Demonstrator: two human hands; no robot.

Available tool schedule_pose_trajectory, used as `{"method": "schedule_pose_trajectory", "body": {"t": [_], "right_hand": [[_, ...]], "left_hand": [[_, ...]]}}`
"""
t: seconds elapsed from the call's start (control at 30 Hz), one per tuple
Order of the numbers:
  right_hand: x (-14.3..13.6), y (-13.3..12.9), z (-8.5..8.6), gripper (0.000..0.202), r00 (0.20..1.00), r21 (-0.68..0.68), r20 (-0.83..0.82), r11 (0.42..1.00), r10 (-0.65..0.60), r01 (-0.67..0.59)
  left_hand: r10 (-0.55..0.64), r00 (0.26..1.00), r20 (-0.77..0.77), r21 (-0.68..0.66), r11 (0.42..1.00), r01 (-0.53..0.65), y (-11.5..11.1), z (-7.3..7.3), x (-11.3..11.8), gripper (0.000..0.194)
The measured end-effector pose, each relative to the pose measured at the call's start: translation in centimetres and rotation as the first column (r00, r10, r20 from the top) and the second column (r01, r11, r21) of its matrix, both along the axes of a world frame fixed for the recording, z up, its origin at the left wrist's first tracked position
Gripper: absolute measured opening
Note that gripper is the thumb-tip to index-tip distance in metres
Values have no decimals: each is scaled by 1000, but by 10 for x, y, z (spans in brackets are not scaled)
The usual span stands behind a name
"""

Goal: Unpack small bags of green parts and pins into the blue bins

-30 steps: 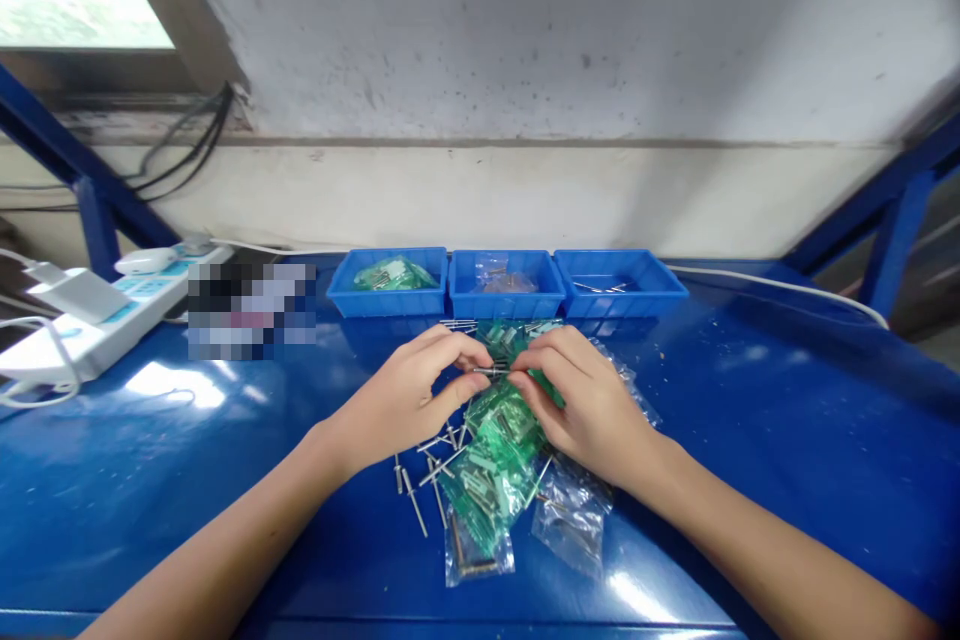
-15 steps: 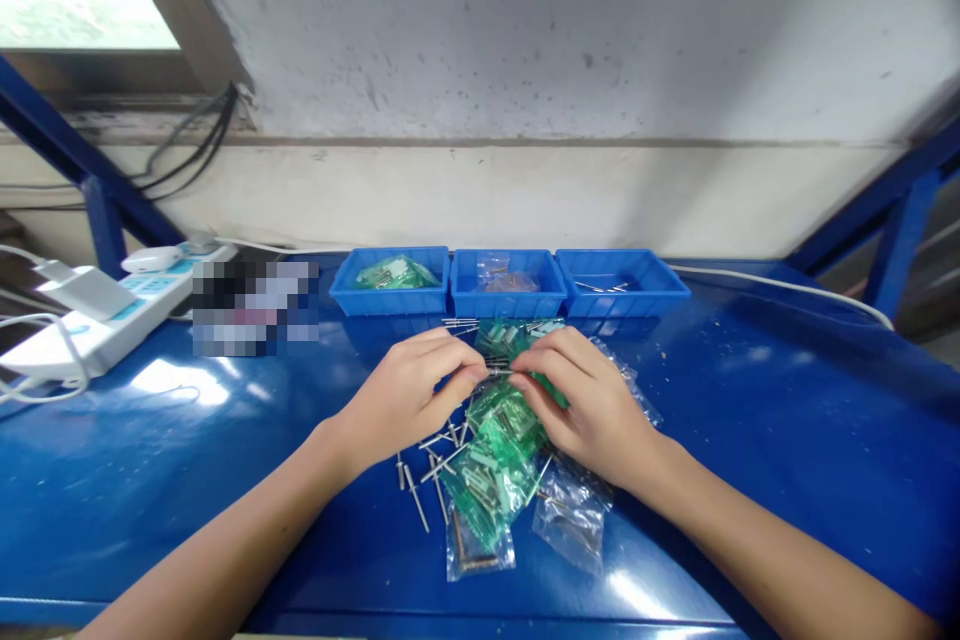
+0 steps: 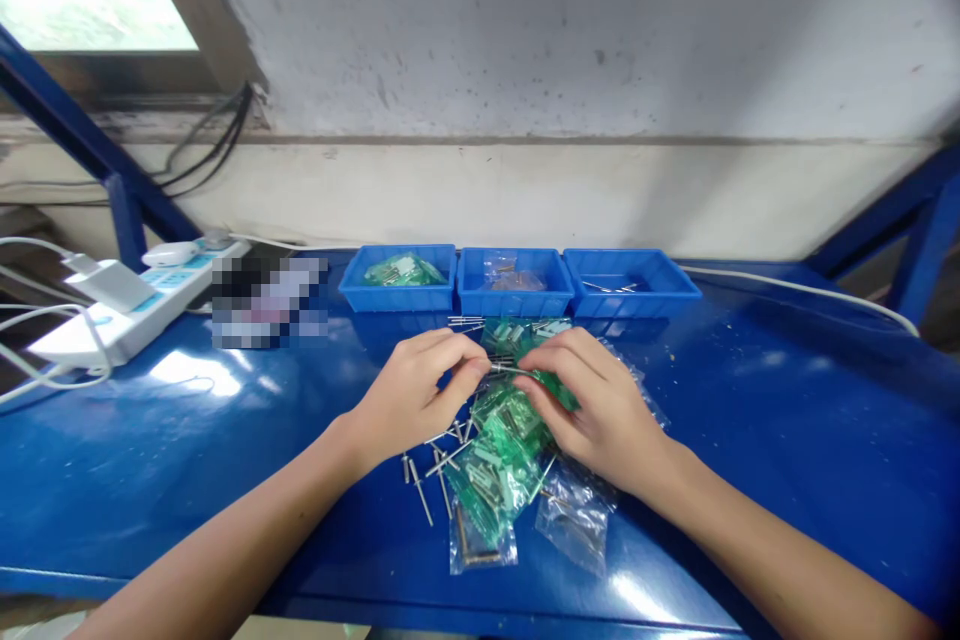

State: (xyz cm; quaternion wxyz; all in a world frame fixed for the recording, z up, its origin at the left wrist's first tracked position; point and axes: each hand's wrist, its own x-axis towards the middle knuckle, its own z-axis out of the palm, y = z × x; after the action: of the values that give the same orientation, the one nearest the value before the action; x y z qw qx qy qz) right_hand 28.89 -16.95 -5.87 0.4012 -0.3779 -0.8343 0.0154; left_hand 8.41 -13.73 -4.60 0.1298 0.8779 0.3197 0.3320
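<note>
My left hand (image 3: 424, 385) is closed in a pinch on one end of a thin silver pop rivet (image 3: 510, 369). At its other end, the fingertips of my right hand (image 3: 592, 395) pinch the rivet, so it lies level between both hands. Below and around them is a heap of green plastic bags (image 3: 499, 460) with metal pieces inside. Loose pop rivets (image 3: 420, 493) lie to the left of the heap. Clear bags stick out at the near side, one with a dark L-shaped piece (image 3: 480, 552) and another clear bag (image 3: 574, 525) farther right.
Behind the heap stand three blue bins: the left bin (image 3: 397, 298) holds green bags, the middle bin (image 3: 514, 303) clear bags, the right bin (image 3: 634, 303) a few rivets. A white power strip (image 3: 142, 320) with cables and a blurred-out object (image 3: 262, 305) lie at left.
The view has shifted a little, so the bins and power strip appear farther right. Slightly more of the rivet shows between my fingertips, which are a bit farther apart.
</note>
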Motion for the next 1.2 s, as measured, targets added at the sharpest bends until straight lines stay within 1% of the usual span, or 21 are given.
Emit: {"method": "schedule_pose_trajectory", "body": {"t": [0.2,0.33,0.4,0.47,0.53,0.63,0.77,0.83,0.9,0.97,1.03,1.1,1.17,1.2], "right_hand": [[0,-1,0,13,1000,-6,0,1000,0,0],[0,-2,1,13,1000,-26,8,1000,13,-13],[1,-2,2,11,1000,-26,5,1000,16,-16],[1,-1,2,10,1000,-28,-1,1000,11,-11],[1,1,2,9,1000,-36,5,999,1,-1],[1,3,0,12,1000,-56,23,998,-12,13],[1,3,-3,14,1000,-92,19,995,-24,26],[1,1,-4,13,1000,-116,15,993,-24,26],[1,-1,-4,20,1000,-114,17,993,-17,19],[1,-1,-3,16,1000,-94,20,996,-1,3],[0,-1,-2,8,1000,-84,15,996,19,-17],[-1,0,-2,8,1000,-84,7,996,19,-18],[0,1,-2,9,1000,-75,-3,997,-4,4],[1,2,-2,9,1000,-75,-7,997,-19,18]], "left_hand": [[-7,999,-34,-39,999,5,0,-1,0,23],[-49,999,-11,-67,997,48,-1,-3,1,23],[-64,998,-8,-80,995,64,-2,-4,2,22],[-68,998,5,-88,994,68,-3,-6,2,17],[-65,997,40,-93,993,68,-3,-8,2,7],[-51,994,93,-61,997,57,-2,-10,1,17],[-28,997,71,-34,999,30,1,-11,1,4],[-10,999,49,-50,999,12,2,-12,1,3],[-1,999,38,-63,998,3,2,-14,3,5],[-8,999,34,-67,998,10,2,-15,5,8],[-19,999,28,-68,997,21,4,-12,6,10],[-19,1000,17,-49,999,19,3,-6,4,11],[28,999,17,13,999,-29,-5,2,-3,8],[61,998,23,52,997,-62,-14,5,-8,8]]}}
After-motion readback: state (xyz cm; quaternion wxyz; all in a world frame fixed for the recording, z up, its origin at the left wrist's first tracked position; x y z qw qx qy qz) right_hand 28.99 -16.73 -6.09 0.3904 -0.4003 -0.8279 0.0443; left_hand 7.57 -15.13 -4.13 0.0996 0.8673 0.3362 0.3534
